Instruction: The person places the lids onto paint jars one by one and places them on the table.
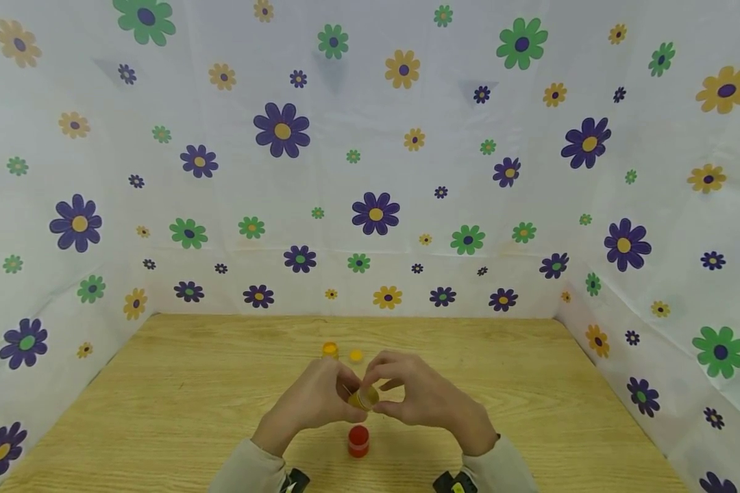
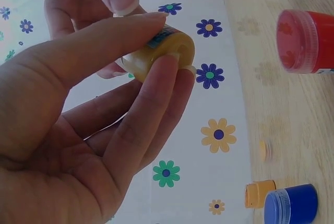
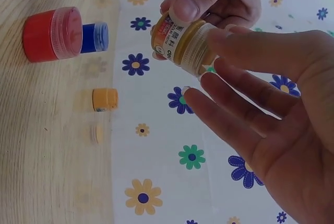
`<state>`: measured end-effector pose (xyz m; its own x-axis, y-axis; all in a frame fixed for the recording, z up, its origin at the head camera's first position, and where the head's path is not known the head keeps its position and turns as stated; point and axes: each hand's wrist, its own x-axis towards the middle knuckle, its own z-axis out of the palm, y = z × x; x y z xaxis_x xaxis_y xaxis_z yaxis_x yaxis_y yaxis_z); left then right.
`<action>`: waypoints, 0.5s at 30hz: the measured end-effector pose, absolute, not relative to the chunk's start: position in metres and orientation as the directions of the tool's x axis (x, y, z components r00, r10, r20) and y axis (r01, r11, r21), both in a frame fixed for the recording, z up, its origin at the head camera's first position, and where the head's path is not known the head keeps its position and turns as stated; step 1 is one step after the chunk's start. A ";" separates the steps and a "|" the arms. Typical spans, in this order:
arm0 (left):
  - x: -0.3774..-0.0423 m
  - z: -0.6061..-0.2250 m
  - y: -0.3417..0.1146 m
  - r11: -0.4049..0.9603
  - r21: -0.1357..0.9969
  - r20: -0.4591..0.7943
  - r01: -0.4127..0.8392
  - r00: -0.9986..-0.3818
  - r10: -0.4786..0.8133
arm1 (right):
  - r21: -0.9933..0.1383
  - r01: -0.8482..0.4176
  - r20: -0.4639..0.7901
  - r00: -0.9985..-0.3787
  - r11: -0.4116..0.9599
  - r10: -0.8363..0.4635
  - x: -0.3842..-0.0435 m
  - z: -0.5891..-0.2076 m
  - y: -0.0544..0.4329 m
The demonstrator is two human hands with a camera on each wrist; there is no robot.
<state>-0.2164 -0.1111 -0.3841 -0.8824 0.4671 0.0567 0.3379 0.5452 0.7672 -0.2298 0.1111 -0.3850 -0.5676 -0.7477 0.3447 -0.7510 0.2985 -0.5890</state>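
A small ochre-yellow paint jar with a clear lid is held up above the table, between both hands. My left hand grips the jar's body with thumb and fingers; the printed label faces the right wrist view. On the lid, my right hand pinches with the thumb and fingertips, its other fingers spread away. Below the hands a red paint jar stands on the table with its lid on. Part of the jar is covered by fingers in each view.
Farther back stand an orange-yellow jar without its lid and a loose yellow lid. A blue jar shows in the wrist views, hidden in the head view. Flower-printed cloth walls the wooden table at the back and sides.
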 end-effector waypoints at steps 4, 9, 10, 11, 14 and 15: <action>-0.216 -0.385 -0.112 0.556 0.756 0.061 0.346 -0.883 0.466 | -0.557 -0.786 0.381 -0.530 0.269 -0.758 -0.230 -0.386 0.109; -0.217 -0.385 -0.111 0.560 0.752 0.066 0.349 -0.884 0.463 | -0.553 -0.790 0.390 -0.526 0.265 -0.756 -0.230 -0.387 0.109; -0.216 -0.385 -0.111 0.556 0.753 0.067 0.350 -0.883 0.465 | -0.562 -0.783 0.384 -0.532 0.267 -0.754 -0.230 -0.387 0.109; -0.216 -0.385 -0.111 0.553 0.756 0.067 0.351 -0.882 0.467 | -0.572 -0.775 0.376 -0.540 0.270 -0.753 -0.230 -0.387 0.109; -0.216 -0.384 -0.111 0.543 0.761 0.071 0.355 -0.878 0.474 | -0.615 -0.736 0.342 -0.572 0.283 -0.745 -0.230 -0.387 0.109; -0.216 -0.384 -0.110 0.539 0.763 0.072 0.356 -0.876 0.476 | -0.624 -0.725 0.332 -0.583 0.291 -0.741 -0.230 -0.387 0.109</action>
